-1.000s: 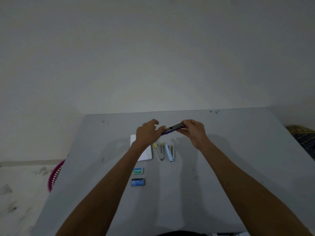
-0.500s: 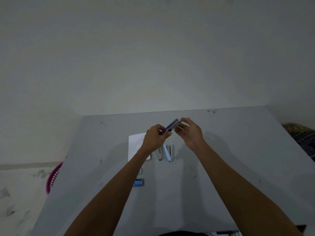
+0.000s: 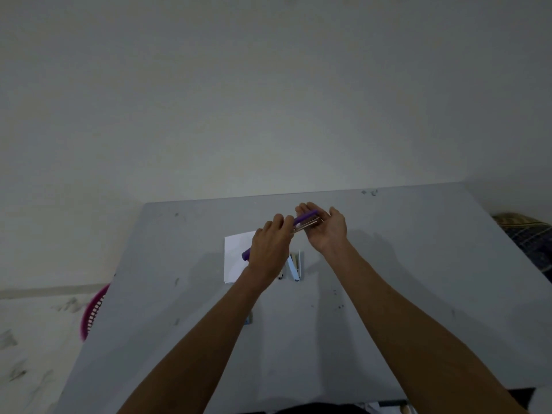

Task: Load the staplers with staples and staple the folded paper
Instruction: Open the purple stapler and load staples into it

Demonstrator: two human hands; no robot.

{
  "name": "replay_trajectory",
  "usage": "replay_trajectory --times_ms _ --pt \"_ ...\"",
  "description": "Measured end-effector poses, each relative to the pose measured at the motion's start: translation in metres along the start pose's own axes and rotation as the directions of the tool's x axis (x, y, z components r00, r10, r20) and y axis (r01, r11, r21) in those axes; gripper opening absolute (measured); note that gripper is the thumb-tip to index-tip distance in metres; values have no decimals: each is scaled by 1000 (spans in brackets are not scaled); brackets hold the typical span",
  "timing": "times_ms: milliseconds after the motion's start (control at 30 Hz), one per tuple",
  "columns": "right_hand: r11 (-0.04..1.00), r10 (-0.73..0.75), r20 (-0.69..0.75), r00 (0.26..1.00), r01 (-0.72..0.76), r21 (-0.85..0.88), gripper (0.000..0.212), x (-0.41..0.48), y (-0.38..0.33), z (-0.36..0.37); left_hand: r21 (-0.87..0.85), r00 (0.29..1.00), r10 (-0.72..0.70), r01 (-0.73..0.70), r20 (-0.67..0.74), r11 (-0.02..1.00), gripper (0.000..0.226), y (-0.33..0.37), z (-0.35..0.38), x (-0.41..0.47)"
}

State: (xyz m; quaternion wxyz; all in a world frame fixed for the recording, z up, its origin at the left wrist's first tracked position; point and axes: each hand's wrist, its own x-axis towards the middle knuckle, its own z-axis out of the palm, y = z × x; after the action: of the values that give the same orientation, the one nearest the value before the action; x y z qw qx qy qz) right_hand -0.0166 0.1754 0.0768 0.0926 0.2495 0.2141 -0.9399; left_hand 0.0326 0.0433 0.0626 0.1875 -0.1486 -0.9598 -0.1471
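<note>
A purple stapler (image 3: 304, 220) is held in the air above the grey table (image 3: 418, 264), swung open so that its metal staple channel shows. My left hand (image 3: 270, 249) grips its near end, and a purple tip sticks out to the left of that hand. My right hand (image 3: 325, 228) cups the far end, with fingers behind the stapler and the thumb beside it. The white folded paper (image 3: 234, 255) lies on the table under my left hand. A light blue stapler (image 3: 295, 265) lies beside the paper; another stapler beside it is mostly hidden by my left wrist.
A staple box (image 3: 248, 318) peeks out from behind my left forearm. A pink basket (image 3: 92, 312) stands on the floor at the table's left edge. Checked fabric (image 3: 528, 234) lies past the right edge. A plain wall rises behind the table.
The purple stapler has opened wider, and its purple end now sticks out left of my left hand. My right hand has turned palm-up around the far end. The camera tilted slightly.
</note>
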Motion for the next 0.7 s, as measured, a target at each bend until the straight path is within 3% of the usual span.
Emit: replay_trajectory --times_ms 133,233,267,333,367,467,600,700 --pt "1000 -25 -42 999 24 -16 47 1 1 -7 -113 997 -78 78 7 991 22 5 -4 3" --pt "948 -71 -143 987 23 -316 30 4 -5 -22 -209 981 -171 187 92 960 22 3 -3 2" --pt "860 -92 -186 978 -17 -510 24 5 -9 -29 -226 973 -187 214 132 950 22 1 -2 2" --pt "539 -118 -253 960 -152 -828 15 7 -17 -52 -268 953 -207 263 221 927 24 -5 2 -3" --pt "380 -119 -276 954 -213 -900 14 8 -21 -67 -291 939 -213 290 269 912 25 -8 4 -7" --pt "82 -131 -309 942 -300 -950 23 8 -30 -106 -346 899 -224 361 376 866 27 -13 12 -19" --pt "-144 -122 -256 959 -272 -951 11 5 -26 -137 -364 845 -251 446 473 818 26 -13 25 -38" --pt "-472 -188 -85 978 -166 -866 22 -5 -18 -150 -363 812 -244 478 530 800 23 -11 32 -50"
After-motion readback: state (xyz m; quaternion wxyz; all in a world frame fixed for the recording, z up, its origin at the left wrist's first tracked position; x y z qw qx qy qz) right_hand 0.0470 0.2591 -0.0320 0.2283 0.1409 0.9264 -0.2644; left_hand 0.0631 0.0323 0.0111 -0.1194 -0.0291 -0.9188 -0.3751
